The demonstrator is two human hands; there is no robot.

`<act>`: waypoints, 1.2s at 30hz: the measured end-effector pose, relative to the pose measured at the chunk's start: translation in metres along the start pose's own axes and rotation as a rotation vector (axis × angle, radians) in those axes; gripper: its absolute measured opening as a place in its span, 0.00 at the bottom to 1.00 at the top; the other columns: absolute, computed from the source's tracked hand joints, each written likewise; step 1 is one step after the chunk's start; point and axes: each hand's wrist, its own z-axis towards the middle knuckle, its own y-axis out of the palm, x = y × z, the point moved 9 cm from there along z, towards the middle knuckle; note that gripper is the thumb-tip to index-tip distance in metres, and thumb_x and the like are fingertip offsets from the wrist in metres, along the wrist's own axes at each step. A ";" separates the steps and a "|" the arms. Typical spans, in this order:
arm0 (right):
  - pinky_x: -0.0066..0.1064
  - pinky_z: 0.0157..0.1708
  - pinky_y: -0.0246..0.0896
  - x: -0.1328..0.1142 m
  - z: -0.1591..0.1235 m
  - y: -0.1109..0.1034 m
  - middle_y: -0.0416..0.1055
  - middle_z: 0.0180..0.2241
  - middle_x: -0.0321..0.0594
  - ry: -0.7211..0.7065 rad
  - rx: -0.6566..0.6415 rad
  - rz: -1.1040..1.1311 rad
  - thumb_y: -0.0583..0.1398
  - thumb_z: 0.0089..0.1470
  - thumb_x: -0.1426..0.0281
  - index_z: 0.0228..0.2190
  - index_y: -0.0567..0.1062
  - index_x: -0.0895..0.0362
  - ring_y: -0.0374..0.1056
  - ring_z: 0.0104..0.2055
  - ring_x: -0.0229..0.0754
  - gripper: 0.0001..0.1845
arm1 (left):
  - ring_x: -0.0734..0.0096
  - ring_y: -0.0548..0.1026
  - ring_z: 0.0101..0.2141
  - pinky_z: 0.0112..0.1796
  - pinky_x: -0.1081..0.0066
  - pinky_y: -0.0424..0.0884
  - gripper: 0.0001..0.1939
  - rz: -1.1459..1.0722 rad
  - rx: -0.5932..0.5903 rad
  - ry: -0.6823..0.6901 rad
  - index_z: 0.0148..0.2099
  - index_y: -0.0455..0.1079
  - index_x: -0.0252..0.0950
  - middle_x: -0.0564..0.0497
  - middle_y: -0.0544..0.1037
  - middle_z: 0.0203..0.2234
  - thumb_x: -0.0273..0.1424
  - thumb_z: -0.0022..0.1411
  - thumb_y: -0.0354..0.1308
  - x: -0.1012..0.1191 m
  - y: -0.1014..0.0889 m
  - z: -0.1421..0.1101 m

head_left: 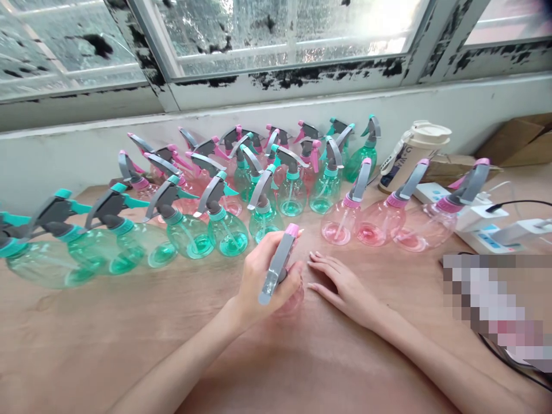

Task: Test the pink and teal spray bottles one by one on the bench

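Observation:
My left hand (263, 273) is closed around the neck of a pink spray bottle (278, 264) near the middle of the table. The bottle's grey trigger head with a pink nozzle tip shows above my fingers, and most of its clear pink body is hidden by the hand. Just to the right, my right hand (338, 282) lies on the tabletop with its fingers stretched toward the bottle, holding nothing. Beyond my hands stands a row of green spray bottles (228, 233) on the left. Several pink spray bottles (340, 221) stand at the right.
More green and pink bottles crowd against the wall. A beige lidded cup (416, 152) stands at the back right, by cardboard (513, 138). White power strips (483, 233) with plugs and cables lie at the right, above a pixelated patch. Windows (293, 34) rise behind the wooden table (107, 345).

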 end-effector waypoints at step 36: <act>0.54 0.63 0.56 0.006 -0.004 0.006 0.64 0.62 0.47 0.003 -0.024 -0.022 0.56 0.63 0.59 0.58 0.65 0.54 0.57 0.66 0.53 0.25 | 0.69 0.74 0.38 0.39 0.68 0.75 0.16 0.012 0.064 -0.094 0.53 0.66 0.36 0.45 0.76 0.43 0.28 0.62 0.54 -0.003 0.002 0.000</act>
